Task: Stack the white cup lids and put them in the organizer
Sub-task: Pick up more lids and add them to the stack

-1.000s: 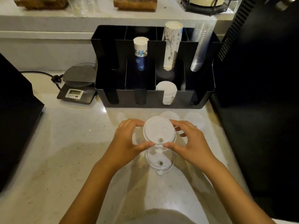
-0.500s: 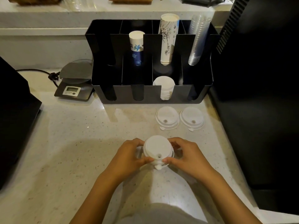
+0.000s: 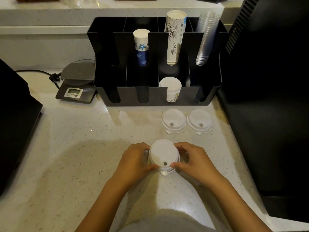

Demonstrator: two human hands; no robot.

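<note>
A small stack of white cup lids (image 3: pixel 163 154) rests on the counter in front of me. My left hand (image 3: pixel 135 160) grips its left side and my right hand (image 3: pixel 192 160) grips its right side, fingertips on the rim. Two more white lids lie flat farther back, one (image 3: pixel 173 120) left of the other (image 3: pixel 199 120). The black organizer (image 3: pixel 150 97) stands behind them. Its third front slot holds a stack of white lids (image 3: pixel 170 88).
In the organizer's back slots stand a blue-and-white paper cup stack (image 3: pixel 141 46), a tall printed cup stack (image 3: pixel 175 36) and clear plastic cups (image 3: pixel 206 37). A digital scale (image 3: pixel 76 84) sits to the left. Dark machines flank the counter on the left (image 3: pixel 15 114) and right (image 3: pixel 270 97).
Both hands lowered the top lid onto the lid lying on the counter, so the two now sit together. The view shifted, bringing the two far lids into sight.
</note>
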